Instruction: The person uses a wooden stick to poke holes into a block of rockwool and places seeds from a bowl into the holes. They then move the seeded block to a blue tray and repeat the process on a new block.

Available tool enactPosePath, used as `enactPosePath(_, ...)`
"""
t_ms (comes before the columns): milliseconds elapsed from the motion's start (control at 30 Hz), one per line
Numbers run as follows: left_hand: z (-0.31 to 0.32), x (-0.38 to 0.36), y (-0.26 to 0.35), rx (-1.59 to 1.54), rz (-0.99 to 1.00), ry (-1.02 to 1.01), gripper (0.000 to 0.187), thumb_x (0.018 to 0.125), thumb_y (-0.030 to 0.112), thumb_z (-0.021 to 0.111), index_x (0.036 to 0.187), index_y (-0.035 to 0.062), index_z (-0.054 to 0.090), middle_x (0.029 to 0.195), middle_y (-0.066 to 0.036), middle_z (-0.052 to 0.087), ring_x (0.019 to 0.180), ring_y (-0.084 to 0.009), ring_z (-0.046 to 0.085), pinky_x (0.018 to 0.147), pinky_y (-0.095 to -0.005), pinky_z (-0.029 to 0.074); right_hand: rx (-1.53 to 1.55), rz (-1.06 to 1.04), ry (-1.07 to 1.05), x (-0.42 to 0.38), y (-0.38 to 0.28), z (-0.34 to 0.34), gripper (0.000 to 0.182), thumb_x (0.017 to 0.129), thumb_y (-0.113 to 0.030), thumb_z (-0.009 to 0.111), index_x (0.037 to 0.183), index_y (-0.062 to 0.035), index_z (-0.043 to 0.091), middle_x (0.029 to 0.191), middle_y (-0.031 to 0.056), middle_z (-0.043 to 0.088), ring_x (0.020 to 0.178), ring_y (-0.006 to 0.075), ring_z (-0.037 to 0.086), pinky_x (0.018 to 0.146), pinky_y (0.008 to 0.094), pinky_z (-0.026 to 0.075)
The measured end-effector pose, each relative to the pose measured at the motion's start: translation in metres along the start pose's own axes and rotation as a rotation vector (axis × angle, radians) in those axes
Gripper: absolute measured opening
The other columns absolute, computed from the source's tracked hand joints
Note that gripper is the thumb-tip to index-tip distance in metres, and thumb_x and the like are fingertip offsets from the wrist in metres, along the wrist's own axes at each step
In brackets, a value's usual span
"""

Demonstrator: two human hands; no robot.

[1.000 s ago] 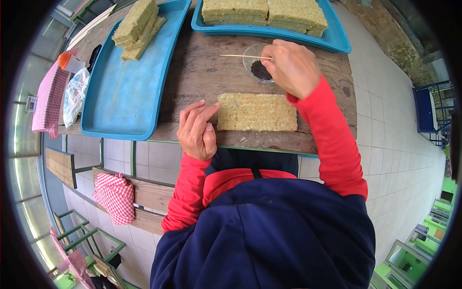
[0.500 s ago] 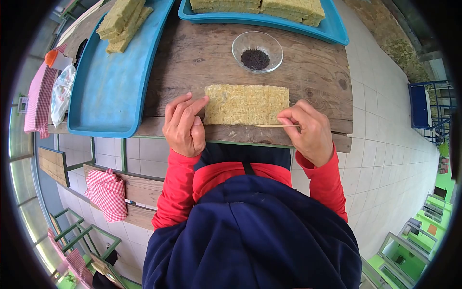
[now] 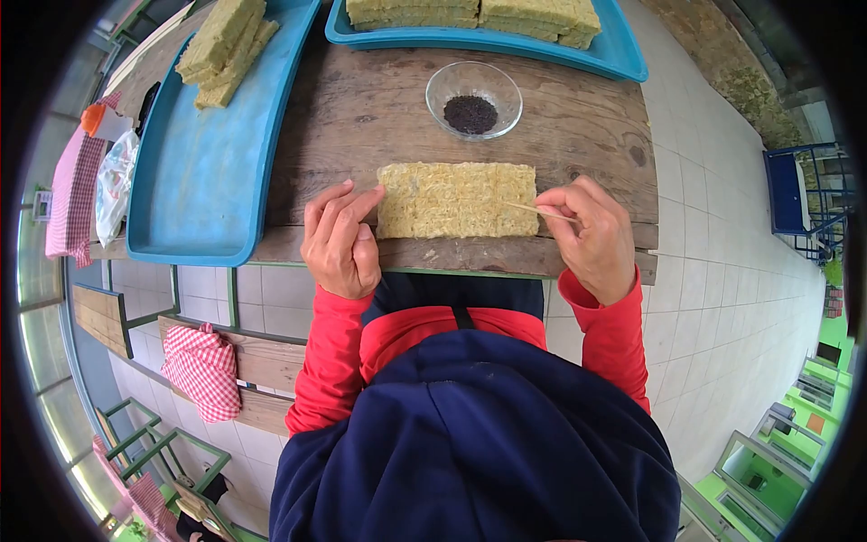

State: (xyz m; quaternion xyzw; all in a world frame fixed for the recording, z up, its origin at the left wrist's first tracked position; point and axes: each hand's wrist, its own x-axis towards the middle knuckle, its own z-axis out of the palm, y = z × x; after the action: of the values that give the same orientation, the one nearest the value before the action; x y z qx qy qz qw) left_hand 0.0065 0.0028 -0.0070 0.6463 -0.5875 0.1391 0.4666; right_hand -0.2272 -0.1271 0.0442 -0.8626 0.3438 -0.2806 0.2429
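A yellowish, fibrous slab that looks like rockwool (image 3: 442,200) lies flat on the wooden table, marked with grid-like lines. Between thumb and forefinger, my right hand (image 3: 593,237) pinches a thin wooden stick (image 3: 524,207); its tip is over the right part of the slab. At the slab's left end is my left hand (image 3: 341,239), holding nothing, its fingers apart and the forefinger touching the slab's edge. Beyond the slab stands a clear glass bowl (image 3: 437,88) with small black seeds (image 3: 470,115) in it.
To the left, a long blue tray (image 3: 200,172) bears stacked slabs (image 3: 221,50). Another blue tray (image 3: 506,42) at the back holds more slabs (image 3: 542,16). A plastic bag (image 3: 116,181) lies beyond the left tray. The table's wooden edge (image 3: 452,256) is close to my body.
My right hand has lifted the stick from the slab's near edge to above its right part, moving away from my body. My left hand stays at the left end.
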Motion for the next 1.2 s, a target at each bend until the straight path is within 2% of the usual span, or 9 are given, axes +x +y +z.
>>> enactPosePath(400,0.0,-0.001,-0.001,0.017,-0.007,-0.007,0.034,0.073,0.005,0.048,0.098,0.0041,0.07,0.09,-0.01,0.069,0.093,-0.0317,0.063,0.087,-0.0384,0.048,0.001,-0.018,-0.055,-0.002,0.004,0.003,0.007,0.08,-0.001,0.065,0.085,-0.0045,0.067,0.075,0.0073,0.058,0.062,0.0233,0.061,0.055,0.0332,0.047)
enactPosePath(600,-0.001,0.003,0.01,0.105,0.015,-0.005,0.033,0.074,0.011,0.052,0.102,0.008,0.07,0.098,-0.009,0.068,0.101,-0.0301,0.06,0.091,-0.042,0.046,0.033,-0.023,-0.018,0.016,-0.003,-0.008,0.006,0.081,-0.003,0.064,0.087,-0.0045,0.067,0.075,0.0078,0.058,0.064,0.0233,0.062,0.056,0.0326,0.048)
enactPosePath(733,0.009,-0.001,0.047,0.03,0.158,-0.237,0.032,0.073,0.016,0.06,0.103,0.0175,0.07,0.112,-0.004,0.063,0.111,-0.0271,0.056,0.105,-0.0482,0.038,-0.038,-0.073,0.093,0.049,-0.007,-0.003,0.005,0.082,-0.006,0.065,0.086,-0.0069,0.067,0.077,0.0082,0.059,0.067,0.0269,0.063,0.058,0.0352,0.048)
enactPosePath(767,0.015,-0.003,0.056,0.036,0.158,-0.234,0.032,0.073,0.016,0.06,0.103,0.0175,0.07,0.112,-0.004,0.063,0.111,-0.0271,0.056,0.105,-0.0482,0.038,-0.034,-0.079,0.094,0.058,-0.006,0.001,0.005,0.082,-0.006,0.065,0.086,-0.0069,0.067,0.077,0.0082,0.059,0.067,0.0269,0.063,0.058,0.0352,0.048)
enactPosePath(833,0.025,-0.006,0.066,0.016,0.17,-0.339,0.035,0.07,0.018,0.065,0.103,0.0219,0.071,0.116,-0.003,0.062,0.115,-0.028,0.052,0.11,-0.0523,0.031,-0.081,-0.148,0.154,0.072,-0.002,0.013,0.005,0.081,-0.009,0.066,0.086,-0.0086,0.067,0.079,0.0078,0.061,0.069,0.03,0.062,0.06,0.0385,0.048)
enactPosePath(967,0.026,-0.006,0.07,0.03,0.135,-0.363,0.037,0.071,0.021,0.067,0.108,0.0217,0.067,0.121,-0.002,0.058,0.12,-0.0244,0.049,0.112,-0.0528,0.027,-0.146,-0.15,0.172,0.08,0.002,0.029,0.007,0.08,-0.011,0.066,0.087,-0.0093,0.067,0.079,0.0074,0.062,0.07,0.0326,0.061,0.061,0.0413,0.048)
enactPosePath(1167,0.026,-0.009,0.07,0.049,0.112,-0.45,0.041,0.07,0.022,0.069,0.11,0.0248,0.069,0.123,-0.002,0.058,0.121,-0.0256,0.048,0.114,-0.0565,0.02,-0.044,-0.029,0.174,0.058,-0.008,0.014,0.006,0.081,-0.01,0.065,0.086,-0.0076,0.067,0.077,0.0096,0.06,0.068,0.0307,0.06,0.06,0.0413,0.046)
enactPosePath(1200,0.026,-0.009,0.071,0.051,0.107,-0.453,0.042,0.07,0.022,0.069,0.112,0.0253,0.069,0.123,-0.002,0.058,0.121,-0.0254,0.048,0.114,-0.0568,0.019,-0.029,-0.026,0.12,0.05,-0.005,0.009,0.007,0.081,-0.01,0.065,0.087,-0.0065,0.066,0.077,0.0104,0.06,0.067,0.0297,0.06,0.059,0.0402,0.046)
